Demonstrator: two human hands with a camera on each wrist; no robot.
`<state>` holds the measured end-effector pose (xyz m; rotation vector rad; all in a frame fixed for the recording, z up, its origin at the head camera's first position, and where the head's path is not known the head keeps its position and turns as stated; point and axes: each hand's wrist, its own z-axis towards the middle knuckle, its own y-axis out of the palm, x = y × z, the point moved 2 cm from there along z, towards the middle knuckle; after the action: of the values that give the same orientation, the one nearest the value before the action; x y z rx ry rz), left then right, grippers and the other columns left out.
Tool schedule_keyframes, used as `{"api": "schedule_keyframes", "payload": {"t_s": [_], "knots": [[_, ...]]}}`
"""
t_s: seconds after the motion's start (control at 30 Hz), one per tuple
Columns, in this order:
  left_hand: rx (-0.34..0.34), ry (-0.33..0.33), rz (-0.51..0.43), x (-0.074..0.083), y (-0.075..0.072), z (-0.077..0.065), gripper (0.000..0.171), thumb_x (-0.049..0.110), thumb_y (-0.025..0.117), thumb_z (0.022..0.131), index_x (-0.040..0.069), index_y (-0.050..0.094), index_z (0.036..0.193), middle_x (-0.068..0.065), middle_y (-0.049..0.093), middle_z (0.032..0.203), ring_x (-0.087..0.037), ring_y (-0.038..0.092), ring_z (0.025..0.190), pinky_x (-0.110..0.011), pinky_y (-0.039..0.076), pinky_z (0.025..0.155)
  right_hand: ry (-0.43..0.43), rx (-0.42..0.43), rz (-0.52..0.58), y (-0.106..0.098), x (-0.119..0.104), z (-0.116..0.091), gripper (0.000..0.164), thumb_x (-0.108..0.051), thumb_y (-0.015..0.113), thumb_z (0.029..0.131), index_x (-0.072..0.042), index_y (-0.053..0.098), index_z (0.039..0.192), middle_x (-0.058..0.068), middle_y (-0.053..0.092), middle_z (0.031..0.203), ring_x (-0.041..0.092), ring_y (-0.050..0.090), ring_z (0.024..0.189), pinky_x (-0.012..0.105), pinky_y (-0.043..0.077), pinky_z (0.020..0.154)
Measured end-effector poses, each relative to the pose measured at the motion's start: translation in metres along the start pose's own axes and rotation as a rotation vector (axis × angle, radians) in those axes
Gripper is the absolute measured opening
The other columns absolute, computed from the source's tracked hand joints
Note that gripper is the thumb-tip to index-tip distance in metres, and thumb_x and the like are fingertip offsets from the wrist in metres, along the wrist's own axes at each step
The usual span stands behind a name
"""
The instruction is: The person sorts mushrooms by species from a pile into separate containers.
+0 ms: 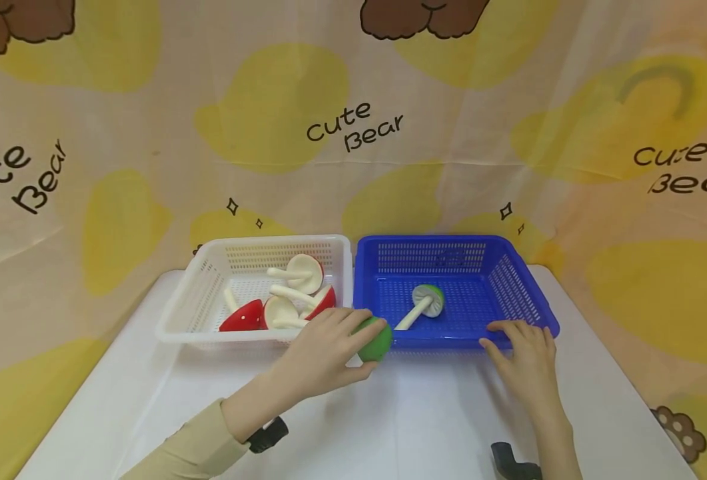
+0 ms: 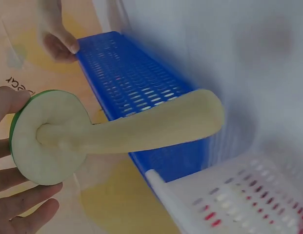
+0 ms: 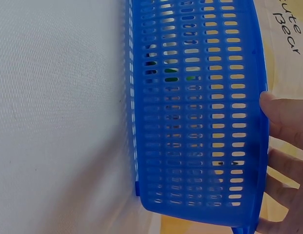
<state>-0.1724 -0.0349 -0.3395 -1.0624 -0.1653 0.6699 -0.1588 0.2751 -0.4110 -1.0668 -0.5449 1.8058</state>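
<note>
My left hand [image 1: 323,350] holds a toy mushroom by its green cap [image 1: 378,341], fingers spread around the cap's edge. In the left wrist view the mushroom's thick pale stem [image 2: 156,124] points away from the palm; the head view hides it. This hand is in front of where the two baskets meet. My right hand [image 1: 527,360] grips the near rim of the blue basket [image 1: 449,343] by its right corner, thumb at the rim and fingers over it. Another green-capped mushroom [image 1: 428,301] lies in the blue basket, stem toward the near left.
Left of the blue basket stands a white basket [image 1: 197,337] with several red-capped mushrooms [image 1: 242,317] in it. Both baskets sit on a white table [image 1: 425,420], backed by a printed cloth [image 1: 449,133].
</note>
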Motion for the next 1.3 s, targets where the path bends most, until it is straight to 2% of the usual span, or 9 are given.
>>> {"api": "schedule_keyframes", "payload": {"t_s": [0.3, 0.57, 0.73, 0.93, 1.13, 1.3], "knots": [[0.076, 0.055, 0.036, 0.000, -0.007, 0.046, 0.050, 0.048, 0.070, 0.080, 0.017, 0.061, 0.119, -0.001, 0.065, 0.105, -0.018, 0.062, 0.088, -0.030, 0.054, 0.076, -0.008, 0.020, -0.012, 0.001, 0.001, -0.001, 0.025, -0.014, 0.076, 0.078, -0.006, 0.067, 0.099, 0.022, 0.066, 0.104, 0.047, 0.051, 0.105, 0.073, 0.019, 0.104], [0.086, 0.025, -0.013, -0.017, 0.001, 0.084, 0.050, 0.048, 0.071, 0.080, 0.015, 0.064, 0.117, 0.000, 0.065, 0.099, -0.014, 0.061, 0.075, -0.026, 0.052, 0.063, -0.011, 0.025, -0.013, 0.000, 0.000, -0.001, 0.024, -0.015, 0.077, 0.078, -0.007, 0.068, 0.099, 0.020, 0.066, 0.104, 0.047, 0.051, 0.105, 0.073, 0.020, 0.104], [0.001, -0.037, -0.080, -0.034, 0.015, 0.104, 0.051, 0.048, 0.071, 0.081, 0.014, 0.064, 0.118, 0.000, 0.065, 0.098, -0.013, 0.061, 0.075, -0.025, 0.052, 0.062, -0.006, 0.018, -0.013, 0.001, 0.000, -0.001, 0.023, -0.015, 0.076, 0.078, -0.007, 0.068, 0.098, 0.020, 0.066, 0.104, 0.047, 0.051, 0.106, 0.073, 0.019, 0.104], [-0.109, -0.174, -0.155, -0.052, 0.034, 0.121, 0.053, 0.051, 0.070, 0.081, 0.017, 0.061, 0.122, 0.001, 0.064, 0.103, -0.013, 0.063, 0.080, -0.026, 0.052, 0.061, -0.006, 0.026, -0.019, 0.001, 0.001, -0.002, 0.024, -0.015, 0.077, 0.078, -0.006, 0.068, 0.098, 0.020, 0.066, 0.104, 0.047, 0.051, 0.106, 0.072, 0.020, 0.104], [-0.187, -0.308, -0.245, -0.063, 0.055, 0.131, 0.053, 0.051, 0.068, 0.083, 0.018, 0.061, 0.124, -0.001, 0.064, 0.114, -0.015, 0.064, 0.084, -0.027, 0.051, 0.061, 0.007, 0.012, -0.012, 0.000, 0.002, -0.003, 0.024, -0.016, 0.076, 0.079, -0.007, 0.068, 0.100, 0.020, 0.066, 0.106, 0.046, 0.050, 0.108, 0.072, 0.018, 0.106], [-0.292, -0.412, -0.304, -0.068, 0.079, 0.134, 0.055, 0.051, 0.066, 0.084, 0.017, 0.059, 0.127, -0.004, 0.064, 0.110, -0.014, 0.060, 0.080, -0.023, 0.046, 0.059, 0.003, 0.009, -0.010, -0.001, 0.001, -0.002, 0.023, -0.016, 0.076, 0.080, -0.007, 0.068, 0.100, 0.020, 0.066, 0.106, 0.046, 0.051, 0.108, 0.072, 0.018, 0.106]]}}
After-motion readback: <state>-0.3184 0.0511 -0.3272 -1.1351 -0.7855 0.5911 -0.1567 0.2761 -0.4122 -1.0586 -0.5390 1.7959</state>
